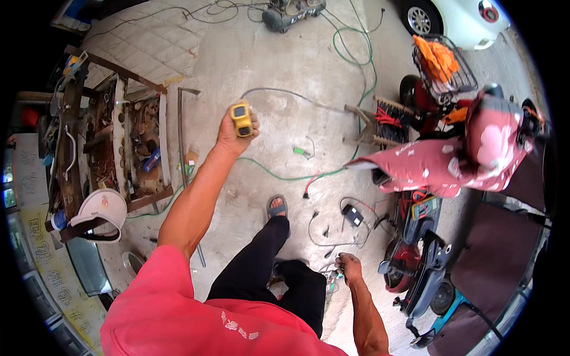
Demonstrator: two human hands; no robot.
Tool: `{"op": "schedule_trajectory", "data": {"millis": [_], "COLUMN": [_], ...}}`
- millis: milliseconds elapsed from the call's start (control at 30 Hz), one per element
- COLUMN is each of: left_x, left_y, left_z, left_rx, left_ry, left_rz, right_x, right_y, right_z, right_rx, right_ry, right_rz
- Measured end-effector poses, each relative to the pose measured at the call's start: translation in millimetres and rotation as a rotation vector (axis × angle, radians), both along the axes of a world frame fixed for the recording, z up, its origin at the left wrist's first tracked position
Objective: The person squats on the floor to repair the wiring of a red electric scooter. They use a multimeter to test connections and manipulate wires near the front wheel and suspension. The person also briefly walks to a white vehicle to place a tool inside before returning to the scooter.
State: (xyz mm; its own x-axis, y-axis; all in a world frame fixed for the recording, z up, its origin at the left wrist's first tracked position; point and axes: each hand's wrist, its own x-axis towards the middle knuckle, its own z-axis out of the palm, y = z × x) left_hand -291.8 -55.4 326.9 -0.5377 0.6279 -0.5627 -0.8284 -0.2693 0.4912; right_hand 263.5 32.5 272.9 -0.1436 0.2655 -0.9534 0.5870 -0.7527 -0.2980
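Concrete floor [237, 59] beneath us, and left of the pink scooter cover [439, 163] our left hand [227, 134] clamps a yellow device [241, 117], seemingly holding it out; next probably wants a steady wrist. Nearer us than that cover, our right hand [349, 267] curls, on what we can't tell.

Floor [219, 68] with a frame [120, 136] on its left, a scooter [411, 231] on its right.
A machine [288, 16] stood at the floor's far edge, a car [463, 24] at its far right corner. A cap [102, 210] sat at the frame's near end. A cloth [438, 59] lay in the basket [462, 86] beyond the scooter's cover [427, 163], a meter [424, 207] on the scooter. The left hand [227, 132] held a device [241, 120] above the floor; an adapter [352, 215] lay beyond the right hand [350, 268].
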Motion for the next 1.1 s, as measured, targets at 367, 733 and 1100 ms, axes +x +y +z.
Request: {"op": "schedule_trajectory", "data": {"millis": [367, 733, 1100], "left_x": [-159, -173, -299], "left_y": [36, 226, 405], "left_z": [123, 103, 146], "left_rx": [0.071, -0.12, 0.102], "left_ry": [0.262, 0.143, -0.063], "left_rz": [0.318, 0.027, -0.16], "right_x": [-193, -354, -444], "right_y": [113, 213, 306], "right_z": [76, 170, 209], "right_rx": [0.237, 0.118, 0.194], "right_ry": [0.147, 0.257, 0.034], "right_rz": [0.075, 0.066, -0.412]}}
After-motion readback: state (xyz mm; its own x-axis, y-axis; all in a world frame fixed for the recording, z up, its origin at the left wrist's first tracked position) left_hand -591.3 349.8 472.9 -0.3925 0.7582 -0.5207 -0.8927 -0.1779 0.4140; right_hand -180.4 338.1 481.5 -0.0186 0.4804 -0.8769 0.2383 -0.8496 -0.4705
